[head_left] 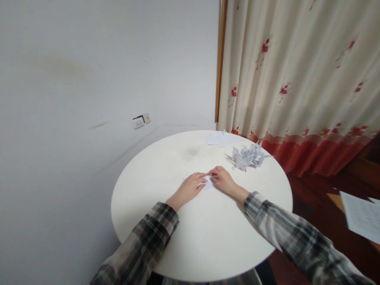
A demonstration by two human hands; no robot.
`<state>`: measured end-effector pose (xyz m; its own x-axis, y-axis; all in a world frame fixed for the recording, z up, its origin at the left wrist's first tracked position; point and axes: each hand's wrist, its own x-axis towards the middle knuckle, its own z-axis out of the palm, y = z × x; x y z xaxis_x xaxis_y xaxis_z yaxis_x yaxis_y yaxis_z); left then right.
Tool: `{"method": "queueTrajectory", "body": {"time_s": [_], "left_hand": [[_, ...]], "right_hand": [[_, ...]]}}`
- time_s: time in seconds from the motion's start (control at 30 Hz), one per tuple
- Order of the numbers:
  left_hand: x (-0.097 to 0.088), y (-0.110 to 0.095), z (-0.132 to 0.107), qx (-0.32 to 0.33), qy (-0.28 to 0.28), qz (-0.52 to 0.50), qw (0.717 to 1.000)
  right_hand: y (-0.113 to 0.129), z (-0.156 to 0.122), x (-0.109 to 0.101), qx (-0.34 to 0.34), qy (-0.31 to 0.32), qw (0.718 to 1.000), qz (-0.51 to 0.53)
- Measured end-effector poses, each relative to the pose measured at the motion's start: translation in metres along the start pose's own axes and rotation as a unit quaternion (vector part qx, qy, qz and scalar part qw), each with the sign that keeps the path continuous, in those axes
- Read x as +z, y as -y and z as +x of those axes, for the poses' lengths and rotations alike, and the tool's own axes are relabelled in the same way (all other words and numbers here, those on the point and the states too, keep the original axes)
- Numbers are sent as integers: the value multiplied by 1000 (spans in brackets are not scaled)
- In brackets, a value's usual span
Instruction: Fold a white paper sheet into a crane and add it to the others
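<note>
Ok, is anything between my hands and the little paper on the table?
Nothing visible. Left hand and right hand both touch the small white paper; the folded paper pile lies apart, farther right on the table.

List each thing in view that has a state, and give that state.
left hand: palm down, fingers pressing the paper piece on the table.
right hand: palm down, fingers bent onto the paper piece.
paper piece: lying flat, partly covered by both hands.
folded paper figures: heaped on the table, untouched.
flat sheets: unfolded, near the far edge.
curtain: drawn across.
</note>
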<state>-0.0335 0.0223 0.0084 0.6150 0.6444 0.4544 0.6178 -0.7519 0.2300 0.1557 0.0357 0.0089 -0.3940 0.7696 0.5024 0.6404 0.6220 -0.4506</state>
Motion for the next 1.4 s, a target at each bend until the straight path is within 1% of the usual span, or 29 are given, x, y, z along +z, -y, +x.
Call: {"method": "queueTrajectory", "body": {"time_s": [0.17,0.3,0.43,0.57,0.63,0.73,0.83,0.93,1.0,1.2,1.3,1.4], "left_hand": [[2,2,0,-4,-18,16,1000],[4,5,0,-21,-18,-12,1000],[1,4,1,-36,-25,-24,999],[-4,0,2,-41,-20,-26,999],[-4,0,1,-54,-21,-25,998],[-2,0,0,-91,-25,-30,995],[2,2,-1,-115,-23,-41,992],[4,3,-1,-131,-21,-48,990],[4,3,0,-137,-23,-49,989],[-1,-4,1,-110,-28,-20,993],[-3,-7,2,-99,-28,-9,995],[-4,-7,3,-87,-16,15,996]], "right_hand": [[1,0,1,-3,-5,1000,5],[4,-1,0,-6,-14,1000,13],[6,-2,0,-25,-19,999,30],[7,-2,1,-50,-20,998,45],[7,-2,1,-60,-14,997,54],[10,-2,1,-70,-1,995,66],[13,-3,0,-62,0,996,70],[15,-3,0,-37,-9,997,71],[15,-3,1,-23,-5,997,70],[15,-3,3,-18,31,998,47],[16,-3,4,-22,38,998,47],[16,-2,3,-23,41,998,46]]}}
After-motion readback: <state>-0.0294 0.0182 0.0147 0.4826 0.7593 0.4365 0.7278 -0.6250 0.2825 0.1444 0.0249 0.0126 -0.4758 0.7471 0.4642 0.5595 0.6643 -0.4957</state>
